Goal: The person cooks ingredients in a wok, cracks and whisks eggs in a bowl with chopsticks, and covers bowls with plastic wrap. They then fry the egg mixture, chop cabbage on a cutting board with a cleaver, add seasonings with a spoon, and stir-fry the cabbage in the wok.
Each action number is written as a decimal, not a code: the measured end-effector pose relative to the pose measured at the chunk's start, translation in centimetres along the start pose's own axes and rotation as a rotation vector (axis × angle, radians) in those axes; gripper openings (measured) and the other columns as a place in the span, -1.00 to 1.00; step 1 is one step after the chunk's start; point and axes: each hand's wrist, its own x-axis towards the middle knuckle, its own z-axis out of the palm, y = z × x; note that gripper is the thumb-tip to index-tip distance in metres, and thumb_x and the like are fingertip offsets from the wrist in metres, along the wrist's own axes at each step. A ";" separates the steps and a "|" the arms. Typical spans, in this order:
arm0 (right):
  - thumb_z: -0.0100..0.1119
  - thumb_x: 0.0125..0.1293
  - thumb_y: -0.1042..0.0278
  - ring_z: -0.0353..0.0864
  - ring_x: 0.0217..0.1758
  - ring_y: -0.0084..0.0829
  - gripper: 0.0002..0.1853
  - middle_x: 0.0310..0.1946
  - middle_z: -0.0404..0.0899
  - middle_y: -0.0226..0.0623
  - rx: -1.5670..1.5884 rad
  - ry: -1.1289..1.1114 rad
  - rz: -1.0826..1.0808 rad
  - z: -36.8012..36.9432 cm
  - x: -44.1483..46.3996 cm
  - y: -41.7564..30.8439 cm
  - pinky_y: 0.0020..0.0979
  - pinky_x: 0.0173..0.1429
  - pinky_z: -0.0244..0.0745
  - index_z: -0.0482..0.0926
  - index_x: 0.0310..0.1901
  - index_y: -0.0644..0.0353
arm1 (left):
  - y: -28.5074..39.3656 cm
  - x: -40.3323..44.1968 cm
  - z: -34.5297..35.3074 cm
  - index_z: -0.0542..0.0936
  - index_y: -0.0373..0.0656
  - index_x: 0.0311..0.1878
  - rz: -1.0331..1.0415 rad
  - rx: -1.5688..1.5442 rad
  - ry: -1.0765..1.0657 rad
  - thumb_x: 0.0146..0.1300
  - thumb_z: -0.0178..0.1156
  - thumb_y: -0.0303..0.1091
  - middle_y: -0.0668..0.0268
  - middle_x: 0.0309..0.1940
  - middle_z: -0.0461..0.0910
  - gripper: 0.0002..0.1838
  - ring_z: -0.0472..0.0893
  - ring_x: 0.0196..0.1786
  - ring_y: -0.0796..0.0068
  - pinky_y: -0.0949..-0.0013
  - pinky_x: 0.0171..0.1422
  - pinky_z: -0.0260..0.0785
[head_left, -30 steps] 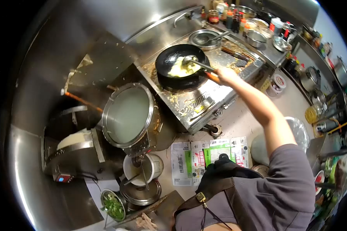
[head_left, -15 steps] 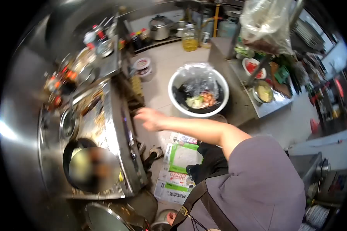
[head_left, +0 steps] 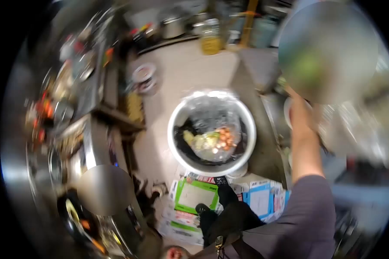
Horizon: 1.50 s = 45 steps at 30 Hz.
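Note:
My right arm reaches up toward the counter at the right, and my right hand (head_left: 297,102) is partly covered by a large blurred disc. Its fingers are hidden, so what it holds or touches cannot be made out. Beside the wrist shows part of a white bowl (head_left: 288,113). At the bottom edge, a small pinkish shape looks like my left hand (head_left: 175,253), over a round rim; its fingers are unclear. A dark wok (head_left: 69,226) with yellow and orange food in it stands at lower left, partly behind another blurred disc.
A large white tub (head_left: 173,146), lined with black and clear plastic, holds scraps and what look like eggshells. Flattened cartons (head_left: 196,196) lie underfoot. An oil jug (head_left: 210,41) and a lidded bucket (head_left: 144,74) stand farther back. Clear plastic bags (head_left: 354,125) hang at right.
My right arm has swung from beside the stove at left to the counter at right. The view has turned and shifted, and the tub now appears lower and closer.

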 end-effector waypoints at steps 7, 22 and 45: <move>0.05 0.19 0.32 0.54 -0.15 -0.24 -0.71 -0.18 0.55 -0.13 0.045 -0.184 -0.226 5.0 7.7 6.5 -0.36 -0.10 0.48 0.49 -0.08 0.28 | 10.4 -0.4 15.7 0.46 -0.24 0.06 -0.419 0.489 0.290 0.14 0.16 -0.43 0.20 -0.24 0.61 -0.62 0.59 -0.29 0.47 0.40 -0.10 0.45; 0.08 0.20 0.36 0.55 -0.10 -0.38 -0.61 -0.05 0.51 -0.18 1.905 -1.192 0.150 -7.0 -28.0 -32.4 -0.44 0.00 0.48 0.39 0.07 0.30 | 14.8 4.1 10.7 0.49 -0.19 0.04 -0.306 0.306 0.348 0.09 0.20 -0.30 0.11 -0.16 0.61 -0.58 0.61 -0.10 0.29 0.30 -0.01 0.44; 0.22 0.15 0.44 0.62 -0.40 -0.46 -0.76 -0.43 0.60 -0.26 1.538 -2.109 -0.028 -5.3 -42.2 -72.2 -0.50 -0.34 0.52 0.50 -0.14 0.28 | 47.1 37.4 11.3 0.48 -0.18 0.00 0.691 1.011 -0.420 0.12 0.15 -0.41 0.02 -0.19 0.58 -0.66 0.57 -0.09 0.05 0.20 -0.01 0.42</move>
